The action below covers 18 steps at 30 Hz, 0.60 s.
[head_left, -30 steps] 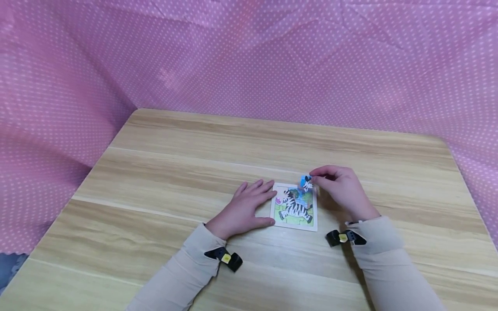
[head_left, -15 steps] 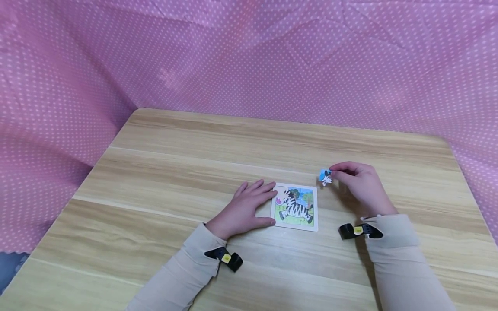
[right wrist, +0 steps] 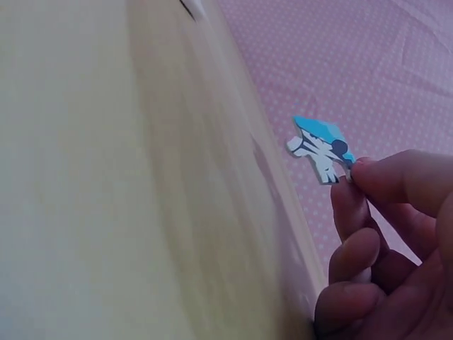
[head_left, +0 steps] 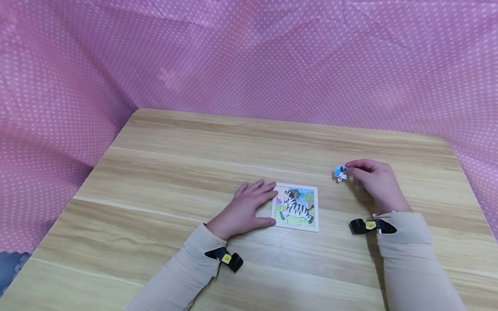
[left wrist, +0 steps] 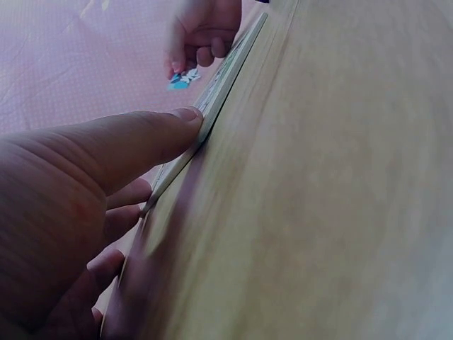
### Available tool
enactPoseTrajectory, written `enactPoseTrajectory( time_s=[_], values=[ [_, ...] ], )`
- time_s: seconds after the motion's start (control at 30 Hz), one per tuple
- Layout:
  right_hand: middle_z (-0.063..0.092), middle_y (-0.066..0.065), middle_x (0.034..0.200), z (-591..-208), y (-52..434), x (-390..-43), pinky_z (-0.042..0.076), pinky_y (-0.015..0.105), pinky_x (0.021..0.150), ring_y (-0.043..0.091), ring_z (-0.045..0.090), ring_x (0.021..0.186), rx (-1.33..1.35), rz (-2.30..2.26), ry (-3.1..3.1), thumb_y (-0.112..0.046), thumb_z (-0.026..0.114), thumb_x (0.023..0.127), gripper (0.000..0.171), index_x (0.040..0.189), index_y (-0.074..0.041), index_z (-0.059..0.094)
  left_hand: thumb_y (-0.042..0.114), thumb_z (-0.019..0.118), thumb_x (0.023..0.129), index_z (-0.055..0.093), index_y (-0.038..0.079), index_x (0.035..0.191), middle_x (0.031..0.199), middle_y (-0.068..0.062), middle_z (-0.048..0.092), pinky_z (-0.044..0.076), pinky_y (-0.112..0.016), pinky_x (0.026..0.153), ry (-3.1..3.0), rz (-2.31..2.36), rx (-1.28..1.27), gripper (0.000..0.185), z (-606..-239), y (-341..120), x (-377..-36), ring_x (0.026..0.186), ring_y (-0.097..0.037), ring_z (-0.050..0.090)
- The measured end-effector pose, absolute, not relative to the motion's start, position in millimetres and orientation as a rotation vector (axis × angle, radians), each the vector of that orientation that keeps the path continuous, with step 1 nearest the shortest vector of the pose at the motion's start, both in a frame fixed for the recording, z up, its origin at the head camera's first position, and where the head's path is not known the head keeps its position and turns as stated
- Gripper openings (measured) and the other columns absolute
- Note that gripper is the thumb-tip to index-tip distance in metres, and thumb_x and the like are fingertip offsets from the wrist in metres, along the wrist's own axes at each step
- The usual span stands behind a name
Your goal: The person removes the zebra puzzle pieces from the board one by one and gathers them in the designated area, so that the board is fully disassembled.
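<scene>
Right hand (head_left: 375, 181) pinches puzzle piece (head_left: 340, 172) (aloft) | left hand (head_left: 243, 209) flat, steadying puzzle board (head_left: 296, 206)

The left hand (head_left: 243, 209) is laid flat, palm down, with the fingers (head_left: 260, 189) held straight and spread slightly forward and the thumb (left wrist: 134, 145) stretched out to the side. The right hand (head_left: 375, 183) is raised and set well apart from the left, its fingers curled inward, with the thumb and forefinger (right wrist: 400, 180) pinched together at their tips. Both forearms are covered by long beige fabric sleeves (head_left: 180, 276) and are angled inward from the lower edge of the head view. A small black strap with a yellow tag (head_left: 227, 258) is worn at each wrist.
</scene>
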State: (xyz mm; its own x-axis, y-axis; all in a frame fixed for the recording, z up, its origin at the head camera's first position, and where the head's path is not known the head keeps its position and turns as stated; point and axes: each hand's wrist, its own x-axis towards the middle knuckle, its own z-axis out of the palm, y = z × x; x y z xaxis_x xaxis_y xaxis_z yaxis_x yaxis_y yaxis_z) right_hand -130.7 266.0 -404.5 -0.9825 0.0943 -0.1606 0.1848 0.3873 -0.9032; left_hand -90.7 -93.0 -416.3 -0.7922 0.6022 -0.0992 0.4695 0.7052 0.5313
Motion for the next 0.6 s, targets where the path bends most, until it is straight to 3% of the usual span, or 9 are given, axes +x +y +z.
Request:
enactPoseTrajectory(
  time_s=[0.23, 0.6],
  values=[
    [0.067, -0.016, 0.084, -405.3, 272.8, -133.5, 0.044, 0.020, 0.052, 0.005, 0.051, 0.062, 0.209, -1.633, 2.584, -0.024, 0.070, 0.095, 0.034, 0.117, 0.001, 0.068, 0.047, 0.075, 0.088, 0.046, 0.021, 0.152, 0.163, 0.010, 0.028, -0.001, -0.046, 0.122, 2.645, 0.727, 0.845, 0.075, -417.1, -92.4, -90.7, 0.154, -0.016, 0.013],
    [0.067, -0.011, 0.088, -410.3, 272.5, -138.4, 0.043, 0.024, 0.050, 0.007, 0.052, 0.064, 0.183, -1.481, 2.691, -0.028, 0.067, 0.098, 0.031, 0.116, -0.004, 0.072, 0.046, 0.075, 0.088, 0.047, 0.019, 0.151, 0.163, 0.009, 0.029, 0.000, -0.047, 0.122, 2.648, 0.734, 0.847, 0.075, -416.4, -92.5, -91.2, 0.154, -0.017, 0.013]
  ],
)
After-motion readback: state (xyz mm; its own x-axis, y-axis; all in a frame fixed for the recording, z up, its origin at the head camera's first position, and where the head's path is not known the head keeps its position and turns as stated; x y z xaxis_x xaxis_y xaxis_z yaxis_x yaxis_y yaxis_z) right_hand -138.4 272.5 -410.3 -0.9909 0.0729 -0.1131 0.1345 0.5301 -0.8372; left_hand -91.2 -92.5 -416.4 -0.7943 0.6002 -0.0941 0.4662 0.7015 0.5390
